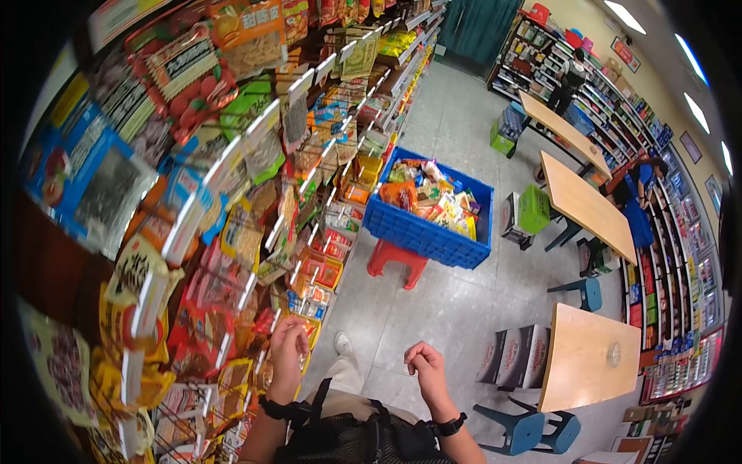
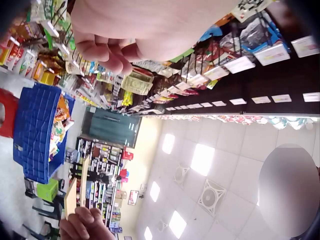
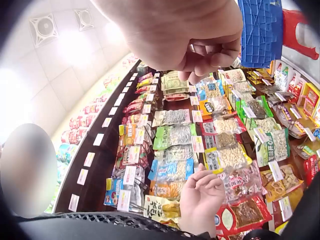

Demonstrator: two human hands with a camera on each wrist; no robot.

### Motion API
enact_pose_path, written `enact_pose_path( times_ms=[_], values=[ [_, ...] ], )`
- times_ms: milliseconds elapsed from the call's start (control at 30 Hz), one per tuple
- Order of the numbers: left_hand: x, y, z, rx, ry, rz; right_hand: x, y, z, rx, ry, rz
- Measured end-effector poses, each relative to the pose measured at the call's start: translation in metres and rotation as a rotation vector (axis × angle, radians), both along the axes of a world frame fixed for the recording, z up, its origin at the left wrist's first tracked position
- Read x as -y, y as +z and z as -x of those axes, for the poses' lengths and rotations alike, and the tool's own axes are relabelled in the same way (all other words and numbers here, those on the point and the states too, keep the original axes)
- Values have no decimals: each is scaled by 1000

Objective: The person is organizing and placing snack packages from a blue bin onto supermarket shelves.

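Hanging with fingers loosely curled, the left hand (image 1: 287, 354) is held beside the racked snack packets (image 1: 202, 332); the right hand (image 1: 430, 374), similarly curled, is held above the floor (image 1: 402, 332). Assorted packs (image 1: 452, 213) are piled within the rim of the blue crate (image 1: 425, 246), supported by a red stool (image 1: 398, 266).

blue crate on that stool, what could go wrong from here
The crate looks wider than the red stool under it, so a bump might tip it.

Its loose packets are heaped up, so some could slide out if it tilts.

The left hand is close beside the hanging snack packs and might knock some down.
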State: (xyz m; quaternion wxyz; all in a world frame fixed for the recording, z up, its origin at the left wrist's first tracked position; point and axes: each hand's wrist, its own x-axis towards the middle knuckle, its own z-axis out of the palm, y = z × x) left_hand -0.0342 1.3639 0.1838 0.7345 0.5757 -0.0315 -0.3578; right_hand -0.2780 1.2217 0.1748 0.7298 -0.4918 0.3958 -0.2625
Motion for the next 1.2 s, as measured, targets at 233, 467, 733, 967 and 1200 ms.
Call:
enact_pose_path(
  times_ms=[233, 467, 733, 967, 1200],
  values=[
    [130, 38, -84, 49, -174, -10, 149, 20, -89, 34, 4, 43],
    [191, 33, -125, 52, -171, -120, 257, -22, -136, 29, 19, -1],
    [239, 17, -128, 59, 87, -274, 453, -122, -218, -145, 139, 93],
    [263, 36, -84, 98, 432, -339, 593, -293, -272, -677, 97, 692],
    [273, 29, -17, 0, 710, -425, 605, -310, -288, -453, 258, 451]
  ],
)
